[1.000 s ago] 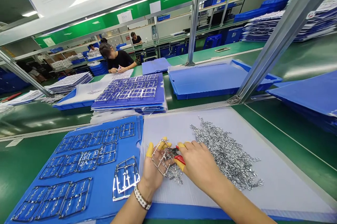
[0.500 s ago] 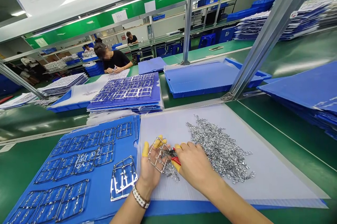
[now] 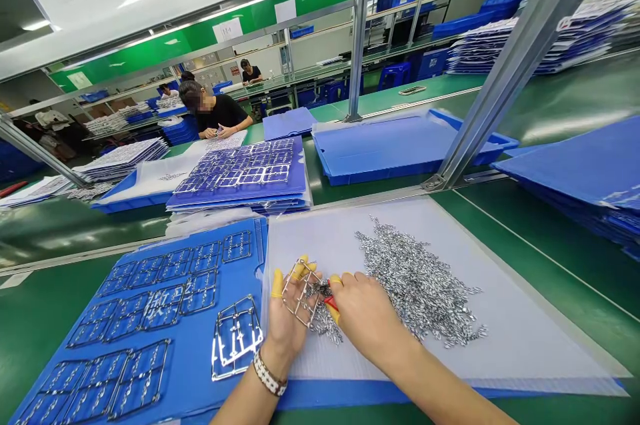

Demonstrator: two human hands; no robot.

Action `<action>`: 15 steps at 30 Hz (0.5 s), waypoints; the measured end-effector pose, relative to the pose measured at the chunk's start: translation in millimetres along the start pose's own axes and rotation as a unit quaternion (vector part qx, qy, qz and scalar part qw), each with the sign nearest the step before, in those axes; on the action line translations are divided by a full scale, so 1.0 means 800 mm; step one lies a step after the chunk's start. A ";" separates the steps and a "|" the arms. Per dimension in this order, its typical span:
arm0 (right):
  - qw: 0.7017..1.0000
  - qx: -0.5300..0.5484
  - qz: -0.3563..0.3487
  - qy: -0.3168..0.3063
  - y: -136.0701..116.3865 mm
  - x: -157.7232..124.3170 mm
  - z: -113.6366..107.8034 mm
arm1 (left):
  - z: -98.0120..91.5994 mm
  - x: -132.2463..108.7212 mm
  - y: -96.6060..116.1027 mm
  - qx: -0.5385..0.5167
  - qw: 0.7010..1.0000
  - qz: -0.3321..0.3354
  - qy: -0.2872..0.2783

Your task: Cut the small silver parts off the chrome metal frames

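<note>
My left hand, with yellow finger cots, is closed on a shiny metal frame held over a white sheet. My right hand grips red-handled cutters, whose tip is at the frame. Small silver parts lie under the frame, and a large pile of silver parts spreads just right of my hands.
A blue sheet on the left carries several metal frames; one bare frame lies by my left wrist. A stack of blue sheets with frames, blue trays and a slanted metal post stand behind. A person sits working across the bench.
Both hands have stayed together at the frame, with only a slight shift of the view. The cutters stay at the frame.
</note>
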State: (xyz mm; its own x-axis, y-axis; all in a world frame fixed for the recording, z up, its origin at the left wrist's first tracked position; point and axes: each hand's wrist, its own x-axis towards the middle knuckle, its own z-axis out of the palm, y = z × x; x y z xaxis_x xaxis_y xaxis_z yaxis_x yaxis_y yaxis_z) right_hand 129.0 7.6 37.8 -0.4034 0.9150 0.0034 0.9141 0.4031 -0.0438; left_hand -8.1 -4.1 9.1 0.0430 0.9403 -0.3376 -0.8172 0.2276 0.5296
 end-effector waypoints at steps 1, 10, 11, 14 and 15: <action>1.000 0.000 0.000 -0.001 0.001 -0.001 0.001 | 0.000 0.000 0.001 -0.003 1.000 -0.001 0.001; 0.999 0.036 -0.019 0.006 -0.009 -0.018 -0.005 | -0.003 0.002 0.006 -0.019 1.000 -0.010 0.023; 0.999 0.042 -0.019 0.003 -0.011 -0.018 -0.005 | -0.003 0.001 0.005 -0.016 1.000 -0.005 0.025; 0.999 0.048 -0.019 -0.003 -0.017 -0.017 -0.004 | -0.001 0.001 0.002 -0.013 1.000 0.008 0.023; 0.999 0.047 -0.019 -0.004 -0.018 -0.016 -0.004 | 0.000 0.001 0.002 -0.014 1.000 0.010 0.023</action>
State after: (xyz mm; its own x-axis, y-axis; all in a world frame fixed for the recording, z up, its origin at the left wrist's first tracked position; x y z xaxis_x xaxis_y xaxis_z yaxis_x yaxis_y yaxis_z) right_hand 121.1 -10.0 41.3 -0.4379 0.8990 -0.0017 0.8907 0.4335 -0.1368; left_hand -9.1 -3.4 9.6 0.0002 0.9320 -0.3624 -0.8329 0.2008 0.5157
